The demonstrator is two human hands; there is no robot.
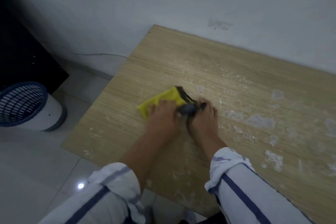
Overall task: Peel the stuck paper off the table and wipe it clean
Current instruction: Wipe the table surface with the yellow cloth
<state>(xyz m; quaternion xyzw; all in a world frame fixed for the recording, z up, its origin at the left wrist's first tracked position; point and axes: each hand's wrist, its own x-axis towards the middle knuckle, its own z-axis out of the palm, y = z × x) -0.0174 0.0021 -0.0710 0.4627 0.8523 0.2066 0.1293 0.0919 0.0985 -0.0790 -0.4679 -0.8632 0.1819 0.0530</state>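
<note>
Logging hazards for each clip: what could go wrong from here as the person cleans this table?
1. The dark grey tool sits between the left hand and the right hand, close together; a slip might nick a finger.
2. White stuck-paper patches remain on the light wooden tabletop; hard scraping may scratch it.
3. The yellow cloth lies toward the table's left edge and could be pushed off.

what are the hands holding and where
The right hand grips a dark grey tool by its rounded near end; the left hand presses flat on the yellow cloth. Blur hides finer detail.
</note>
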